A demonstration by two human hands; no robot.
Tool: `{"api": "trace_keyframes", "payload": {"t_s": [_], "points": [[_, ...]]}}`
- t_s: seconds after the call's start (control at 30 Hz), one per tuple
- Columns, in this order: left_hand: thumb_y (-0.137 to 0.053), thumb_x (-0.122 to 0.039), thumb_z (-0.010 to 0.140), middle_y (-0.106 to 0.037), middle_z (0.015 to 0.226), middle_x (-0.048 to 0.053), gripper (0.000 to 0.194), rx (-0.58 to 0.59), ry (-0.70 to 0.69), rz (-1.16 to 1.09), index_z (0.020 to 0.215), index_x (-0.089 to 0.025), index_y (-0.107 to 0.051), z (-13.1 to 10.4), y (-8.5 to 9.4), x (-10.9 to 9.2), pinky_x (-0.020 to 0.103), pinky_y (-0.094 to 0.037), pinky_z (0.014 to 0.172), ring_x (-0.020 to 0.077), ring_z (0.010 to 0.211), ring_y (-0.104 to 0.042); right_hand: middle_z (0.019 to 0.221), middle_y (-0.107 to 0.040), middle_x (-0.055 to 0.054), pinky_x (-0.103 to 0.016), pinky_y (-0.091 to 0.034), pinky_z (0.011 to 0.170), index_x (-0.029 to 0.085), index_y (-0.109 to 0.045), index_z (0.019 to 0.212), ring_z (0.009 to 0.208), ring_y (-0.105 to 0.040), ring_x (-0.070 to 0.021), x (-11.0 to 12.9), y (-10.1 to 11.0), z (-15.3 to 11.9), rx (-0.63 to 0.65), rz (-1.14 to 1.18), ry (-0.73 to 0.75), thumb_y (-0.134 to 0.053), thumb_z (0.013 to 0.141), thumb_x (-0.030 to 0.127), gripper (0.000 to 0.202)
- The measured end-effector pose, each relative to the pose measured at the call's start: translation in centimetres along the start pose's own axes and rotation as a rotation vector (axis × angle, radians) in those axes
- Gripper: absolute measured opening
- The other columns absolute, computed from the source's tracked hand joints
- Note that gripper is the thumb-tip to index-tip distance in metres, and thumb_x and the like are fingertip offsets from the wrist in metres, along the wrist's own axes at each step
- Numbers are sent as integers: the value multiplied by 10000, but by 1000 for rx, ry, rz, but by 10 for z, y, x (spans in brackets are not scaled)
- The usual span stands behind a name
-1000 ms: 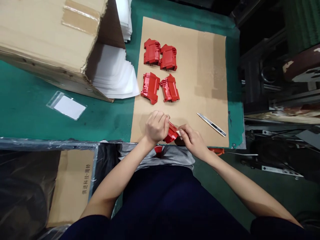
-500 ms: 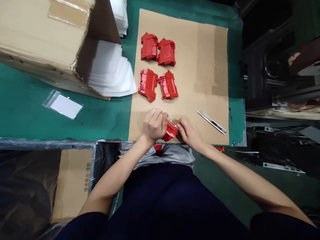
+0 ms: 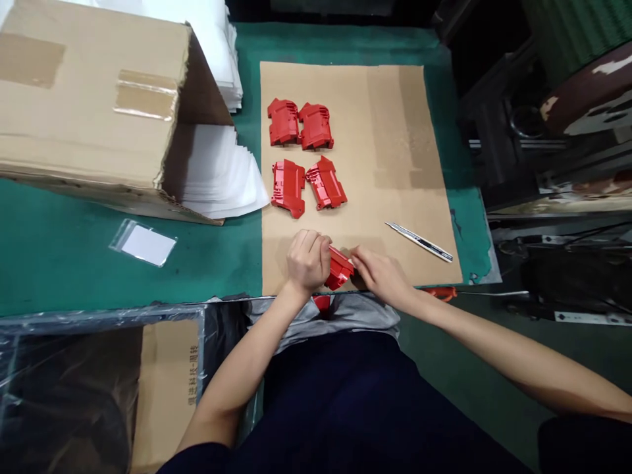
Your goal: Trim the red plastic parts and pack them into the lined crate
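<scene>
Close to the bench's front edge, my left hand (image 3: pixel 307 263) is closed around a red plastic housing (image 3: pixel 340 268), covering its left part. My right hand (image 3: pixel 382 273) is at the housing's right end, thumb and forefinger pressed together against or just beside its edge. Whatever those fingers pinch is hidden. Beyond my hands lie several similar red housings in two rows: a back left housing (image 3: pixel 284 122), a back right housing (image 3: pixel 316 126), a front left housing (image 3: pixel 289 187) and a front right housing (image 3: pixel 326 184). To the right of my right hand rests a utility knife (image 3: pixel 419 241).
A cardboard sheet (image 3: pixel 395 197) covers part of the green bench (image 3: pixel 217 263). An open carton (image 3: pixel 89 125) with white foam sheets (image 3: pixel 222 174) stands on the left, a clear bag (image 3: pixel 145 243) before it. An orange-handled tool (image 3: pixel 442 293) shows at the front edge. A plastic-lined bin (image 3: pixel 168 388) stands below left.
The camera view has shifted, so the bench items appear lower or moved sideways. Both hands keep nearly the same hold at the red housing; the other housings and the knife stay put on the cardboard.
</scene>
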State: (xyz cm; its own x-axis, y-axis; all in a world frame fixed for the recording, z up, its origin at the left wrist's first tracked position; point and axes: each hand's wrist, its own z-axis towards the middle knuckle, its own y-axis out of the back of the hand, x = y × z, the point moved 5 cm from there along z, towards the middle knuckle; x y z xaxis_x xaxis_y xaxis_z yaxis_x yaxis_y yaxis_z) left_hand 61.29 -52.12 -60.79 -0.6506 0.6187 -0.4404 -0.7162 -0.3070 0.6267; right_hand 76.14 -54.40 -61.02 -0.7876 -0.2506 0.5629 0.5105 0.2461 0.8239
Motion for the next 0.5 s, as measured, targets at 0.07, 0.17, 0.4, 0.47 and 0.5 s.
{"api": "trace_keyframes", "payload": {"t_s": [0.07,0.17,0.4,0.47,0.5], "points": [[-307,-146,971,-602,718,76,297,-9,2,-5,801,-187,-547,1,0,0,338,-425,669,197,708,-506,772,-657,-61,-259,-325,563,216,-488,828,646,-582,-180,0,0,0,23,-14,-2,-300,968,264,240],[-304,-155,976,-608,728,73,298,-11,5,0,802,-195,-542,1,0,0,336,-427,675,193,710,-519,773,-656,-50,-256,-326,570,213,-510,871,648,-575,-176,1,-1,-1,49,-2,34,-311,983,293,243],[-292,-178,990,-604,715,56,314,-23,-2,27,798,-197,-539,0,1,0,324,-412,649,174,674,-531,746,-640,-48,-260,-310,580,206,-534,829,642,-546,-171,0,-2,5,65,-106,54,-320,970,246,259],[-292,-181,990,-599,705,54,315,-26,-4,30,793,-198,-537,0,1,0,326,-408,647,173,669,-528,730,-633,-39,-261,-318,598,206,-549,835,637,-534,-165,7,2,3,61,-142,144,-319,976,253,274],[-290,-184,991,-594,699,52,317,-27,-4,35,789,-199,-535,0,1,0,327,-407,648,174,666,-527,731,-632,-39,-264,-321,608,204,-558,842,635,-529,-162,11,4,2,46,-164,185,-315,977,250,282]]}}
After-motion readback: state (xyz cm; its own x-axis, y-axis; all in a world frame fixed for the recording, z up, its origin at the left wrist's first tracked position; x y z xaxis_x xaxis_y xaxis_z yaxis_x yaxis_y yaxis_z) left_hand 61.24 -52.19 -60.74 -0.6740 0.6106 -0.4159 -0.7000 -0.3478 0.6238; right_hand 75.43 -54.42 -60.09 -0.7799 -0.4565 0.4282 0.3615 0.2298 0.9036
